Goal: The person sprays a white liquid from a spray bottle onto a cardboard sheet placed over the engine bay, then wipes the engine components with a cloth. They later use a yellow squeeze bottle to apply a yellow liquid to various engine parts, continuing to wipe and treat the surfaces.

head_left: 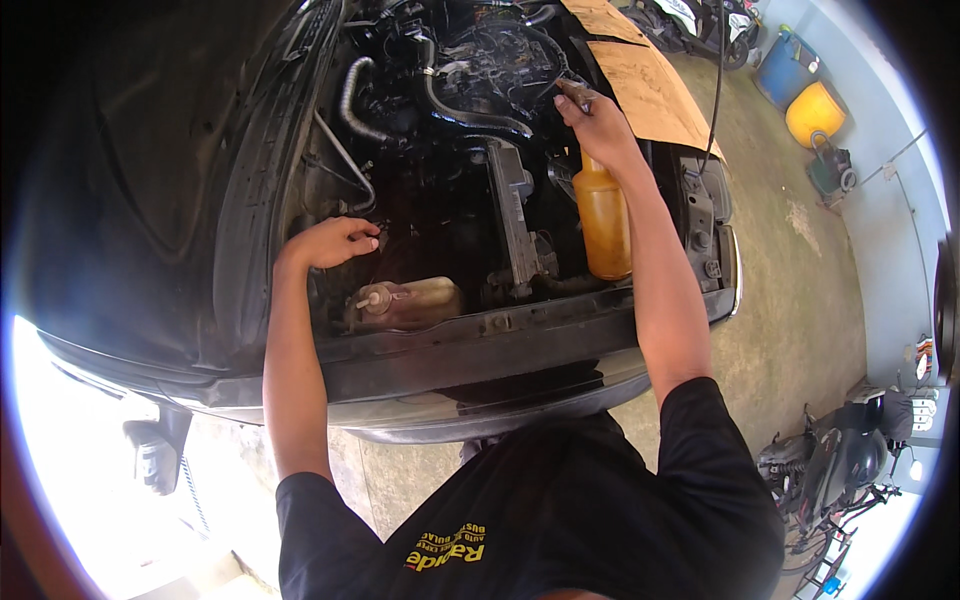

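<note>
My right hand point(598, 122) is over the far right of the engine bay, fingers closed around a small brownish piece point(574, 93) too unclear to name. Below that wrist, a yellow-orange plastic bottle point(604, 225) stands upright in the bay, its neck partly covered by my forearm. My left hand point(335, 243) rests by the bay's left edge, fingers loosely bent and apart, with no held thing visible. In front of it lies a stained, whitish plastic reservoir point(410, 300). Dark hoses and the engine point(480, 65) fill the far middle.
Brown cardboard point(650, 95) covers the right fender. The raised black hood point(140, 150) stands on the left, and the front bumper point(500, 400) lies between me and the bay. Along the right wall are a blue drum point(787, 70), a yellow container point(815, 113) and a motorcycle point(840, 455).
</note>
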Demonstrator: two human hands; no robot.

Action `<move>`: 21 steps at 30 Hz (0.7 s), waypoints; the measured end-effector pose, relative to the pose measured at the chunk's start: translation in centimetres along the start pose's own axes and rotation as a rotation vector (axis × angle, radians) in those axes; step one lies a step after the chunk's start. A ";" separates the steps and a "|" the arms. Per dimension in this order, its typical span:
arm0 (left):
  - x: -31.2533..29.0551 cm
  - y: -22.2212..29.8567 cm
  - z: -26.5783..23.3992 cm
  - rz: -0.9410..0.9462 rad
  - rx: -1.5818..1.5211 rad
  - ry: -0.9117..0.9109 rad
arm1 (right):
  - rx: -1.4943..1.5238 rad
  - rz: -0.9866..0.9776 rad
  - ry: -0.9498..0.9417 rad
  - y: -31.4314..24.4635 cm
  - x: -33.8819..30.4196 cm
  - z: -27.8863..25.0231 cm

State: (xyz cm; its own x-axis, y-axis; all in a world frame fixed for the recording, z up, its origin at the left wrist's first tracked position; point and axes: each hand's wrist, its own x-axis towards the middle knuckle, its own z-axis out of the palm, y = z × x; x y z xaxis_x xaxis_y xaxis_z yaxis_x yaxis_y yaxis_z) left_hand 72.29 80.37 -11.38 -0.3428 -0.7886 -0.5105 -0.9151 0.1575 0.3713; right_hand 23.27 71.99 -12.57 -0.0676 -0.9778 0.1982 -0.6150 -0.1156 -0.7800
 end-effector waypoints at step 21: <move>-0.1 0.3 -0.1 0.009 -0.031 -0.022 | 0.183 -0.053 -0.039 -1.4 -1.3 -0.6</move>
State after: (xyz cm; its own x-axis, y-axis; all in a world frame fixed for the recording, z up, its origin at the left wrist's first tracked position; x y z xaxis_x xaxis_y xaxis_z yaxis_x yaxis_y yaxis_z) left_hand 72.10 80.48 -11.13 -0.3559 -0.7742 -0.5235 -0.9051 0.1461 0.3993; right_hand 23.73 73.48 -11.41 -0.0063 -0.9751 0.2215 -0.4636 -0.1934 -0.8647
